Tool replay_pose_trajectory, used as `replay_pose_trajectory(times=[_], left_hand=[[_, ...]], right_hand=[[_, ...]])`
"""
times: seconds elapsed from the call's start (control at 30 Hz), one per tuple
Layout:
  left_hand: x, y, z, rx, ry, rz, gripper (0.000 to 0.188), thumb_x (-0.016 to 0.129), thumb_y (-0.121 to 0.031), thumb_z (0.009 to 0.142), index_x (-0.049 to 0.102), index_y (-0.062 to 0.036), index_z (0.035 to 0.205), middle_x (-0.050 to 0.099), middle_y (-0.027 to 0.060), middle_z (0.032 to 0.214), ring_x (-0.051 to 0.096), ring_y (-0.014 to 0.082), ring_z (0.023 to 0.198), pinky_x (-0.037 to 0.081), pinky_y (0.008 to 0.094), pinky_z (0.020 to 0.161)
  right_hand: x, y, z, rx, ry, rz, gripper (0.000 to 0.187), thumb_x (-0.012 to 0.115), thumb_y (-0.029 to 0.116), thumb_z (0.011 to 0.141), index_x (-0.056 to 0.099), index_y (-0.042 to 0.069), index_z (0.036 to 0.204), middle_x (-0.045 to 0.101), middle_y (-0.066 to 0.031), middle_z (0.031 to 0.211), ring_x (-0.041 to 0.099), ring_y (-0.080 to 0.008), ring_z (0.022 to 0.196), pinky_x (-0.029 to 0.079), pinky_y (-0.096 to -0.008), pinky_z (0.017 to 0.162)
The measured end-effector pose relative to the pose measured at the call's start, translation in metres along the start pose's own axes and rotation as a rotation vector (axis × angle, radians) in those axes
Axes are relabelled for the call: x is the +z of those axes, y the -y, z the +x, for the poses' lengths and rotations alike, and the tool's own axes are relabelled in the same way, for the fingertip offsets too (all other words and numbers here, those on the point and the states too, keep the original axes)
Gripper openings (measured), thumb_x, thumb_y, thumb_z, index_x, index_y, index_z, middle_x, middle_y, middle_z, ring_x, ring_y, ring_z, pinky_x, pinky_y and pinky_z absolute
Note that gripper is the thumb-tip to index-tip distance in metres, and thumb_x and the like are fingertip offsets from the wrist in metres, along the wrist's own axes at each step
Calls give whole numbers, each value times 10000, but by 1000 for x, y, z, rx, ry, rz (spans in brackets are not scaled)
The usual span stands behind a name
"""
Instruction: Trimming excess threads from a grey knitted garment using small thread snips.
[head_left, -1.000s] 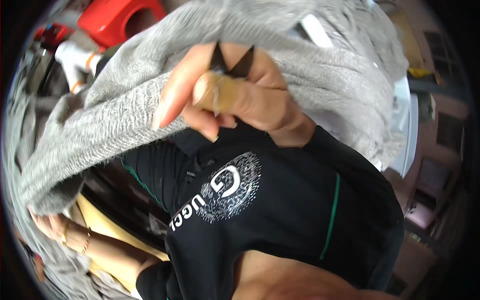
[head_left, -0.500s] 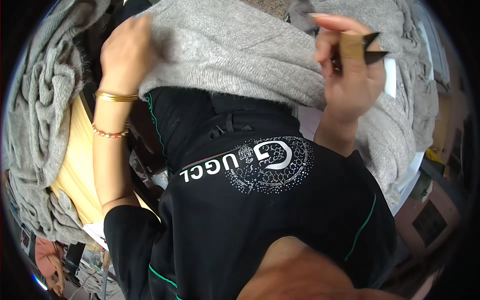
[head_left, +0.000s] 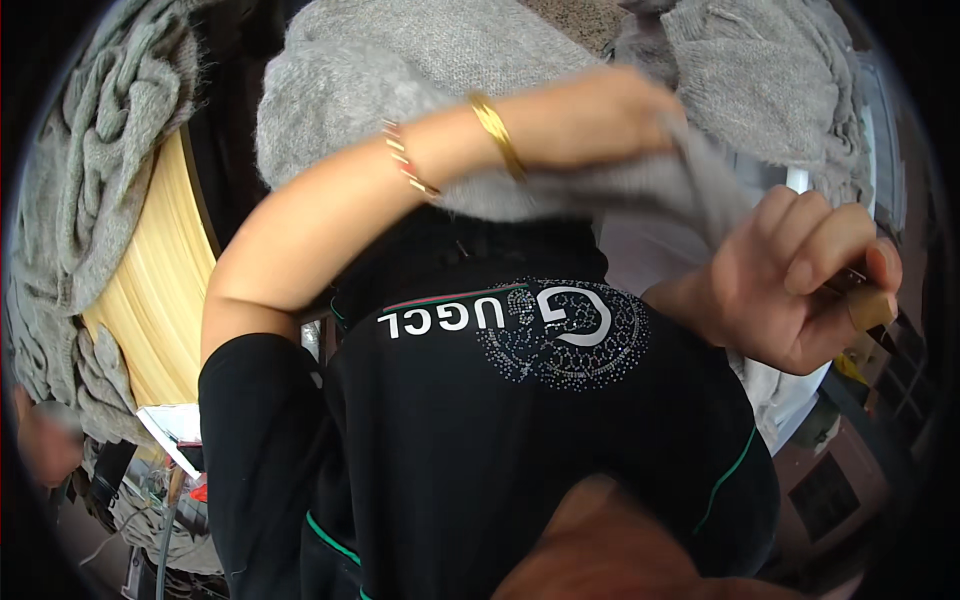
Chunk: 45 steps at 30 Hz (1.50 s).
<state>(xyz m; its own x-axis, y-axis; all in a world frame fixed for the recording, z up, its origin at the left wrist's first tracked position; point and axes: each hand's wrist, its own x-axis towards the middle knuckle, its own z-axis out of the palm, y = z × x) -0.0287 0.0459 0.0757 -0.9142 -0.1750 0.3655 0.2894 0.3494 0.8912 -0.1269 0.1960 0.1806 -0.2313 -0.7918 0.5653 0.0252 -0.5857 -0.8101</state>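
A grey knitted garment piece (head_left: 360, 100) lies over my lap and the far edge of my black clothing. My left hand (head_left: 610, 115), blurred by motion, reaches across to the right with fingers closed on the knit, and a fold of it stretches toward my right hand. At the right, my right hand (head_left: 800, 275) is raised with its fingers curled around small dark thread snips (head_left: 868, 308) with a tan band; their blades are mostly hidden by the fingers. Whether the right hand also touches the knit fold behind it, I cannot tell.
More grey knitwear (head_left: 130, 120) is heaped at the left on a pale wooden tabletop (head_left: 155, 320). Another grey knit pile (head_left: 750, 80) lies at the far right. A person's blurred hand (head_left: 50, 445) shows at the far left edge, near cables and a metal pole (head_left: 165, 540).
My left hand has swung from the far left across to the right, pulling the knit's near edge along. My right hand has moved right and nearer me, with the snips turned in its fingers.
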Motion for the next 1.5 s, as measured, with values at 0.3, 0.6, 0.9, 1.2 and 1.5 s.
replay_pose_trajectory(times=[0.3, 0.6, 0.9, 1.2, 1.5], left_hand=[[-202, -34, -144, -388, -836, -860, 336, 584, -204, 928, 577, 21, 1179, 667, 132, 1092, 654, 235, 946, 531, 334, 826], [-161, -70, -226, -1248, -529, -250, 462, 593, -384, 974, 634, 19, 1195, 694, 96, 1072, 629, 128, 964, 467, 237, 893], [-156, -9, -196, -979, -550, 497, 805, 734, -276, 818, 331, -16, 1465, 524, 262, 1286, 529, 345, 1208, 424, 366, 1005], [-187, 39, -148, -931, -520, 472, 397, 682, -223, 882, 634, 52, 1164, 706, 127, 965, 653, 213, 923, 494, 311, 841], [-66, -43, -44, -414, -222, 238, 270, 570, -85, 963, 605, -21, 1223, 710, 80, 926, 666, 119, 892, 530, 262, 776]], right_hand=[[18, -30, 20, 40, 104, 108, 385, 405, 351, 1046, 597, 86, 1248, 453, 4, 679, 336, -91, 556, 259, -260, 544], [36, -144, 28, 475, -193, -78, 327, 420, 192, 1042, 625, -41, 1143, 512, 8, 701, 358, -19, 529, 272, -167, 492], [15, -188, 1, 654, -120, -90, 292, 491, 202, 1022, 642, -25, 1127, 513, 25, 710, 367, -11, 538, 281, -167, 499], [12, -182, -8, 671, -72, -100, 272, 506, 206, 1010, 652, 19, 1143, 514, 37, 712, 368, -10, 542, 278, -164, 504], [-15, -154, 19, 260, -286, 240, 505, 417, 285, 1038, 409, -88, 1379, 503, 12, 705, 330, -7, 502, 249, -173, 453]])
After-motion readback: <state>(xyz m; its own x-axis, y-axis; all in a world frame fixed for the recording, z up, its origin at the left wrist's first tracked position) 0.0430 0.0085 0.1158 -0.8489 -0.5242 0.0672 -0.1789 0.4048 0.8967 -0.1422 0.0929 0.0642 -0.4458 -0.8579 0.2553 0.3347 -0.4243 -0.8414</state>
